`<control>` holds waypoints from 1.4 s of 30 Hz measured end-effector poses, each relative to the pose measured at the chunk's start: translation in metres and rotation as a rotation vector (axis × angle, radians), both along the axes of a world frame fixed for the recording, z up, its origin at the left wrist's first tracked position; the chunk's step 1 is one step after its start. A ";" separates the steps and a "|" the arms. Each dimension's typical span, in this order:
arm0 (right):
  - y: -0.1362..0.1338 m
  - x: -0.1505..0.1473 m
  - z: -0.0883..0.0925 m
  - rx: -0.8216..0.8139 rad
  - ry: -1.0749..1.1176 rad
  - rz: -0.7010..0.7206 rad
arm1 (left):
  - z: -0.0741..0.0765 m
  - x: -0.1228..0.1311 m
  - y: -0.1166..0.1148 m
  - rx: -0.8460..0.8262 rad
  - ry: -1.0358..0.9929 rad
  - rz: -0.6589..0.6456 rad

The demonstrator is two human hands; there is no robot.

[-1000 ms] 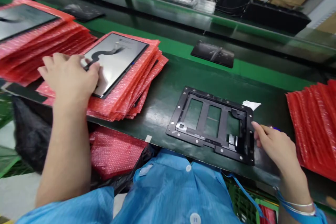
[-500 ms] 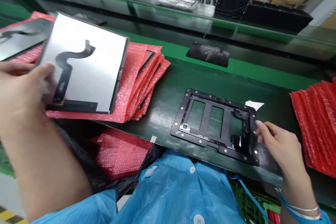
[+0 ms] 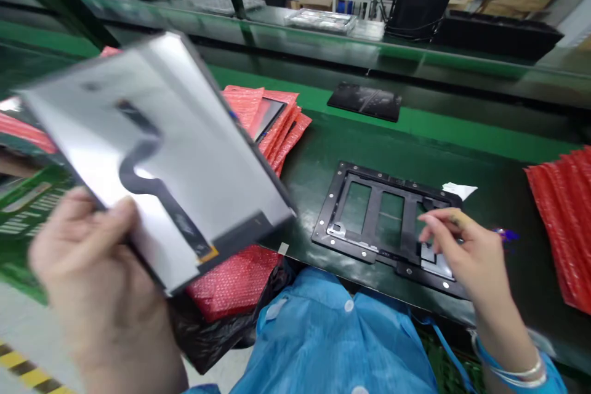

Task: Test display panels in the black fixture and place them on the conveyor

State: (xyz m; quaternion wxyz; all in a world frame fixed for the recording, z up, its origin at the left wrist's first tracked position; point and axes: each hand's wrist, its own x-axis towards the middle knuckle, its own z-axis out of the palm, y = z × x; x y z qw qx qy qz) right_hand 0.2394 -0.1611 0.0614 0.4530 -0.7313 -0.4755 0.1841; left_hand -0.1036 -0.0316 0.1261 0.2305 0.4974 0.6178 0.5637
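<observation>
My left hand point(image 3: 99, 258) grips a display panel point(image 3: 203, 135) by its near left edge, thumb on the silvery back. The panel is tilted in the air and slightly blurred, and a dark S-shaped flex cable point(image 3: 138, 163) runs over its back. Over the right end of a black rectangular frame point(image 3: 323, 221) with crossbars, my right hand point(image 3: 466, 246) has thumb and forefinger pinched together. A small purple thing point(image 3: 506, 234) shows behind that hand; what the fingers hold is hidden. The frame lies flat on the dark green bench point(image 3: 305, 163).
Red bubble-wrap sleeves point(image 3: 290, 129) are stacked behind the panel, with another red stack point(image 3: 561, 221) at the right. A dark flat panel point(image 3: 364, 101) lies farther back. A white scrap point(image 3: 459, 191) sits by the frame. Below the bench edge, a black bag point(image 3: 203, 345) holds red bubble wrap.
My left hand has lifted the display panel off the red stack, bringing it nearer and turning it. My right hand has moved left from beside the frame to over its right end.
</observation>
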 end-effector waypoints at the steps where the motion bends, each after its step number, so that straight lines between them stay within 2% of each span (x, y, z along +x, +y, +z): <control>1: 0.004 -0.010 0.004 0.054 0.014 0.039 | -0.006 0.015 -0.008 -0.008 -0.143 -0.015; 4: 0.016 -0.034 0.014 0.160 -0.064 0.115 | -0.021 0.056 -0.024 -0.197 -0.424 -0.261; 6: 0.024 -0.042 0.016 0.186 -0.178 0.094 | -0.028 0.076 -0.029 -0.296 -0.484 -0.430; 8: 0.029 -0.042 0.015 0.188 -0.281 0.043 | -0.032 0.089 -0.030 -0.335 -0.500 -0.519; 11: 0.030 -0.034 0.013 0.161 -0.339 0.010 | -0.033 0.101 -0.029 -0.336 -0.486 -0.574; 16: 0.029 -0.016 0.013 0.048 -0.270 0.025 | -0.036 0.111 -0.026 -0.341 -0.445 -0.602; 18: 0.031 -0.011 0.013 -0.023 -0.189 0.075 | -0.039 0.114 -0.024 -0.356 -0.430 -0.615; 21: 0.028 0.001 0.008 -0.074 0.069 0.153 | -0.041 0.119 -0.019 -0.397 -0.429 -0.645; 22: 0.025 0.009 0.005 -0.081 0.141 0.126 | -0.040 0.120 -0.016 -0.398 -0.432 -0.635; 24: 0.014 0.031 -0.002 -0.107 0.192 -0.015 | -0.037 0.122 -0.010 -0.359 -0.454 -0.573; 27: -0.009 0.078 -0.013 -0.207 0.065 -0.287 | -0.030 0.124 0.000 -0.288 -0.504 -0.480; 30: -0.026 0.118 -0.022 -0.365 -0.111 -0.487 | -0.026 0.128 0.005 -0.355 -0.605 -0.460; 32: -0.031 0.123 -0.022 -0.453 -0.214 -0.570 | -0.026 0.134 0.005 -0.446 -0.688 -0.500; 34: -0.032 0.107 -0.016 -0.415 -0.322 -0.602 | -0.028 0.141 0.004 -0.521 -0.738 -0.600; 36: -0.028 0.076 -0.005 -0.178 -0.472 -0.465 | -0.030 0.149 0.003 -0.571 -0.755 -0.716; 38: -0.020 0.038 0.008 0.144 -0.629 -0.054 | -0.033 0.156 0.000 -0.599 -0.755 -0.794; 40: -0.009 0.006 0.017 0.306 -0.751 0.272 | -0.033 0.162 -0.004 -0.603 -0.768 -0.851; 42: 0.003 -0.013 0.022 0.424 -0.851 0.392 | -0.032 0.165 -0.009 -0.593 -0.794 -0.920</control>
